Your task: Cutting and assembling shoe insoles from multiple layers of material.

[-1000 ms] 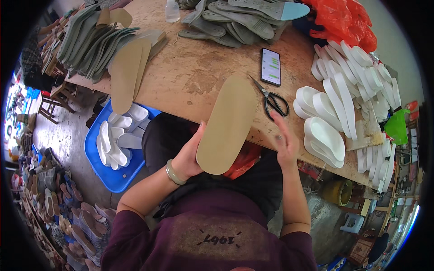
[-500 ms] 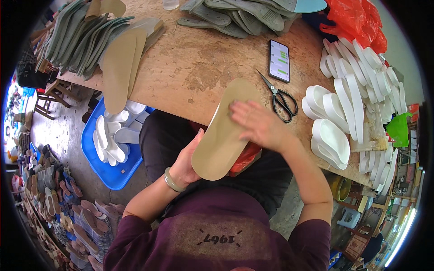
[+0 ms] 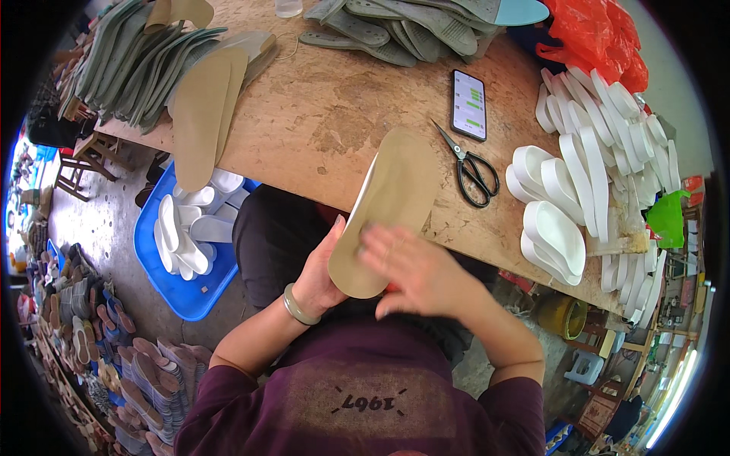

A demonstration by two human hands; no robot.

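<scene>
A tan insole (image 3: 395, 190) with a white edge along its left side is held over my lap, its wide end leaning toward the table. My left hand (image 3: 321, 267) grips the lower left side, fingers partly hidden beneath it and thumb along its edge. Flat on the lower, heel part of the insole lie the stretched fingers of my right hand (image 3: 411, 266), slightly blurred. Black-handled scissors (image 3: 473, 171) rest on the wooden table (image 3: 304, 121) right of the insole, beside a lit phone (image 3: 468, 105).
White sole pieces (image 3: 563, 182) stand at the right edge of the table. Grey soles (image 3: 403, 30) and red plastic bags (image 3: 593, 38) lie at the back. More tan insoles (image 3: 201, 114) overhang the left side, above a blue tray (image 3: 190, 300) of white pieces.
My right hand has slid down the insole from its middle toward the heel end. The insole is tilted a little more upright, still in my left hand.
</scene>
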